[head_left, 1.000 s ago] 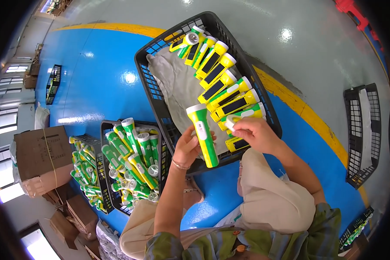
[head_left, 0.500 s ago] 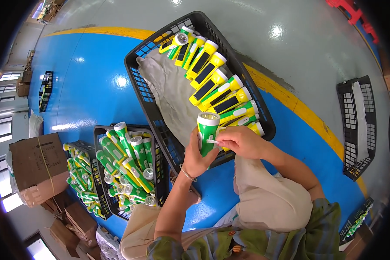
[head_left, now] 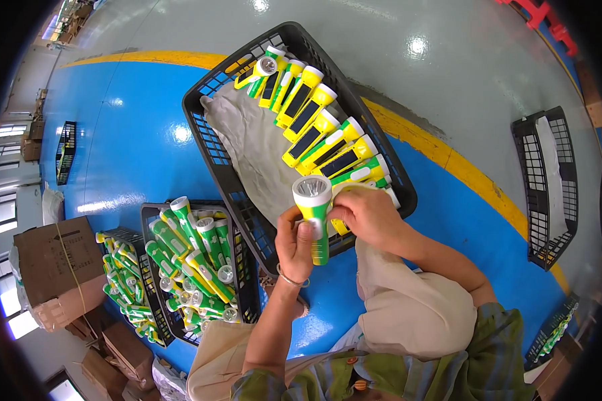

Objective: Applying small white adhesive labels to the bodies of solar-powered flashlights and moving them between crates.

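Observation:
A green and yellow flashlight (head_left: 319,230) with a white head stands upright in my left hand (head_left: 294,246), its clear lens tilted up. The fingers and thumb of that hand close round its body near a pale switch. Against the flashlight's right side, just below the head, my right hand (head_left: 368,215) has its fingers curled together; what they pinch, if anything, is hidden. Beyond both hands lies a large black crate (head_left: 226,179) lined with grey cloth (head_left: 251,157). Along its right side is a row of flashlights (head_left: 304,120), several with dark panels facing up.
To the left stands a black crate (head_left: 247,284) heaped with green and yellow flashlights (head_left: 194,250), beside another filled crate (head_left: 155,324). A brown carton (head_left: 57,267) is farther left. At the right, another black crate (head_left: 534,194) rests on the floor, past a yellow line (head_left: 448,157).
The flashlight has turned in my left hand, showing a yellow strip and more of its lens. The thin white piece at my right fingertips is no longer visible. The view has shifted slightly.

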{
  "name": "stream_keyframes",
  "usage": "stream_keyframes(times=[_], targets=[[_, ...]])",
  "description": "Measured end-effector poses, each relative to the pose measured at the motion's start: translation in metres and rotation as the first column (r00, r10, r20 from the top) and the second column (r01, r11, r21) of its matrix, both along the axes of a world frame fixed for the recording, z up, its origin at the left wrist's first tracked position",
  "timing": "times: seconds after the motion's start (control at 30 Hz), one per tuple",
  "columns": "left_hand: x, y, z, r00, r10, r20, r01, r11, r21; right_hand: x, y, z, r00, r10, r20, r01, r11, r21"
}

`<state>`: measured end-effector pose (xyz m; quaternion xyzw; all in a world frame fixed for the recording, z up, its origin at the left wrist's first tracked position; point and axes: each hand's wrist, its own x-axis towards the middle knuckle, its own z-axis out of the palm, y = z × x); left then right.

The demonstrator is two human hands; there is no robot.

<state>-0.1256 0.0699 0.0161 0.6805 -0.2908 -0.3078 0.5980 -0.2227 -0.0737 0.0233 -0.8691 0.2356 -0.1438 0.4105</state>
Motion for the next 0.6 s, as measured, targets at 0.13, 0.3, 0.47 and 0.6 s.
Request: stream_keyframes(times=[0.13, 0.3, 0.47, 0.6], targets=[[-0.003, -0.003, -0.003, 0.993, -0.057, 0.100, 0.055, 0.998, 0.016, 0.003, -0.004, 0.005, 0.990, 0.027, 0.136, -0.049, 0.986, 0.158], [-0.002, -0.006, -0.002, 0.985, -0.054, 0.164, 0.042, 0.996, 0.076, 0.001, -0.001, 0.003, 0.993, 0.036, 0.112, -0.053, 0.987, 0.154], [-0.012, -0.012, 0.010, 0.869, -0.024, 0.495, -0.063, 0.985, 0.159, 0.000, 0.005, -0.004, 0.996, 0.008, 0.094, -0.008, 1.000, 0.008], [-0.013, -0.014, 0.008, 0.843, -0.020, 0.538, -0.065, 0.988, 0.139, 0.000, 0.008, -0.003, 0.990, -0.018, 0.139, 0.002, 0.993, 0.118]])
